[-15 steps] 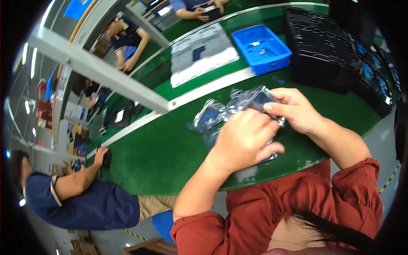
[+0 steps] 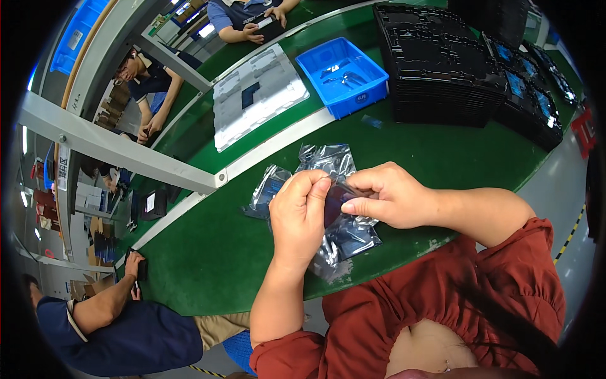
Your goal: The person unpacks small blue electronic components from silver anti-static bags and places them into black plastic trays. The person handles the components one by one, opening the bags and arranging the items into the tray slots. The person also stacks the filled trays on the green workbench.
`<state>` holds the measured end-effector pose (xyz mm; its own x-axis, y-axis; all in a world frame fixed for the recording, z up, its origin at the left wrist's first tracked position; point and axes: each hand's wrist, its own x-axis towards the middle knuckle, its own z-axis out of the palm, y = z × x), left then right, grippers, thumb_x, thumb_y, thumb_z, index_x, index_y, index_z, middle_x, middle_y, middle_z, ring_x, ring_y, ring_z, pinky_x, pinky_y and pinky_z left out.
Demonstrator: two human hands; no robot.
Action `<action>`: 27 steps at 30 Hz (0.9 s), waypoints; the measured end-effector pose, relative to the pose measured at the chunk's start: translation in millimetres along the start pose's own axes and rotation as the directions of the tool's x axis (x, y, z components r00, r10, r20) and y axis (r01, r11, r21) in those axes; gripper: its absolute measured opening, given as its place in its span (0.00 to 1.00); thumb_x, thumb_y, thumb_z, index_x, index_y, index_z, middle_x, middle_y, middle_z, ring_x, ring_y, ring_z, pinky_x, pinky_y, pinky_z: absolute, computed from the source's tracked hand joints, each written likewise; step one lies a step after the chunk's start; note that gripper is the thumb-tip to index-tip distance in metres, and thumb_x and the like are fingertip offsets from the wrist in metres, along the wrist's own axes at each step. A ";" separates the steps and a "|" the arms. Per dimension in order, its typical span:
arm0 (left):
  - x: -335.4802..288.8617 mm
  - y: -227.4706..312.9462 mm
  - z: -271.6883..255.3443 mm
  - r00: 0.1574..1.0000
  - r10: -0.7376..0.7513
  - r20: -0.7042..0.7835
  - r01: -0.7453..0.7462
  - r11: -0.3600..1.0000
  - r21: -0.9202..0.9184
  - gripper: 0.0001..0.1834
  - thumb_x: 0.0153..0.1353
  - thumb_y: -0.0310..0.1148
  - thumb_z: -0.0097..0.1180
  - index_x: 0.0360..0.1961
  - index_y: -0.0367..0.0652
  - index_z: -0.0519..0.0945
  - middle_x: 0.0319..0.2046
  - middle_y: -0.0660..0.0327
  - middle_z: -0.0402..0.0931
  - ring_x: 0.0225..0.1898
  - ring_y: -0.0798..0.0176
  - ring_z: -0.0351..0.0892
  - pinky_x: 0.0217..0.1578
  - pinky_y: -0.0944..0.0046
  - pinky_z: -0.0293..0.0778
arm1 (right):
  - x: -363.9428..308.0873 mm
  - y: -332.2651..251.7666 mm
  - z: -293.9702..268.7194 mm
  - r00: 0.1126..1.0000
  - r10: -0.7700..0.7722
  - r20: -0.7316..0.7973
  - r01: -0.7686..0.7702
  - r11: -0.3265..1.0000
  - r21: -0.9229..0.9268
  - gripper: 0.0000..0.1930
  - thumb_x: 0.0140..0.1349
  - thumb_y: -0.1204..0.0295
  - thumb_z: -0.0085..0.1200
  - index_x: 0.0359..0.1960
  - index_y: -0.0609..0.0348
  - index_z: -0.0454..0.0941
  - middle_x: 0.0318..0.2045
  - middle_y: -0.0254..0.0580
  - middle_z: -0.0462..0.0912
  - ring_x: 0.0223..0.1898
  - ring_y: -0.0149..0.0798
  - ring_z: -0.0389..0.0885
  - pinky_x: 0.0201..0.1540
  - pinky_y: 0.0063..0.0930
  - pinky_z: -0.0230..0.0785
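Note:
Above the near part of the green worktop [image 2: 208, 252], both my hands are closed on a shiny anti-static bag [image 2: 334, 203]. My left hand [image 2: 299, 218] pinches its left side between thumb and fingertips. On the opposite side, my right hand [image 2: 394, 197] grips it between thumb and bent forefinger. The bag looks dark and see-through; its contents, if any, I cannot make out. More crumpled silvery bags lie beneath and around my hands: one bag with something bluish in it [image 2: 268, 189] to the left, another bag [image 2: 333, 156] behind, and a dark flat bag [image 2: 356, 240] nearer me.
A blue bin [image 2: 356, 101] with clear plastic pieces stands behind my hands. To its right rise stacked black trays [image 2: 442, 76]; to its left lies a pale grey tray [image 2: 278, 82]. A metal frame bar [image 2: 126, 145] crosses the left. Co-workers sit left [image 2: 120, 328] and opposite [image 2: 237, 19].
My left hand has turned upright and now pinches the bag's edge, where it was lying across the bags. My right hand has come lower and sideways. The whole view has shifted somewhat.

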<state>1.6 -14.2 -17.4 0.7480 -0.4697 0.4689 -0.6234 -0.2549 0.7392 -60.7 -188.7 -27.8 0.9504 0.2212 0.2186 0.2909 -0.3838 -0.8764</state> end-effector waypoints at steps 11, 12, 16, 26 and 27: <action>-7.5 8.0 -2.0 0.850 0.047 0.525 -0.123 0.986 0.111 0.05 0.60 0.28 0.52 0.30 0.38 0.76 0.25 0.51 0.74 0.28 0.46 0.75 0.29 0.54 0.70 | -2.2 -8.4 -27.8 0.917 -0.309 0.251 0.386 0.845 -0.370 0.09 0.55 0.67 0.57 0.26 0.60 0.76 0.25 0.44 0.79 0.30 0.49 0.78 0.32 0.40 0.71; -7.2 8.7 -4.0 0.843 0.052 0.536 -0.112 0.990 0.081 0.05 0.60 0.28 0.51 0.30 0.38 0.76 0.25 0.52 0.74 0.28 0.46 0.75 0.29 0.54 0.70 | -0.6 -8.3 -29.7 0.901 -0.312 0.302 0.411 0.837 -0.362 0.09 0.55 0.67 0.57 0.25 0.60 0.76 0.25 0.44 0.79 0.30 0.49 0.78 0.32 0.39 0.71; -6.2 10.6 -9.0 0.825 0.079 0.560 -0.059 0.997 -0.054 0.08 0.62 0.31 0.50 0.29 0.39 0.77 0.23 0.53 0.74 0.26 0.49 0.75 0.27 0.58 0.70 | 1.9 -4.5 -30.1 0.819 -0.478 0.317 0.560 0.786 -0.262 0.11 0.55 0.69 0.57 0.20 0.62 0.73 0.19 0.42 0.75 0.22 0.47 0.75 0.24 0.37 0.67; -8.1 14.8 -13.7 0.866 0.031 0.499 0.032 0.993 -0.117 0.08 0.60 0.32 0.52 0.26 0.40 0.78 0.20 0.55 0.74 0.23 0.53 0.75 0.25 0.60 0.70 | -10.4 -11.5 -17.6 0.593 -0.764 0.254 0.753 0.415 -0.510 0.09 0.40 0.72 0.54 0.13 0.57 0.65 0.16 0.34 0.60 0.11 0.30 0.60 0.11 0.28 0.53; -8.4 14.5 -14.4 0.875 0.040 0.483 0.021 0.992 -0.121 0.08 0.60 0.32 0.52 0.26 0.40 0.78 0.20 0.54 0.74 0.23 0.53 0.75 0.26 0.60 0.70 | -10.8 -12.6 -16.7 0.580 -0.774 0.255 0.759 0.398 -0.516 0.09 0.39 0.72 0.54 0.13 0.57 0.65 0.16 0.33 0.60 0.11 0.29 0.60 0.11 0.27 0.52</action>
<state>-10.5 -1.8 -3.7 0.5195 -0.8291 0.2065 -0.5752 -0.1607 0.8021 -72.8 -201.3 -12.0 0.2977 0.6540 0.6955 0.8934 -0.4476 0.0384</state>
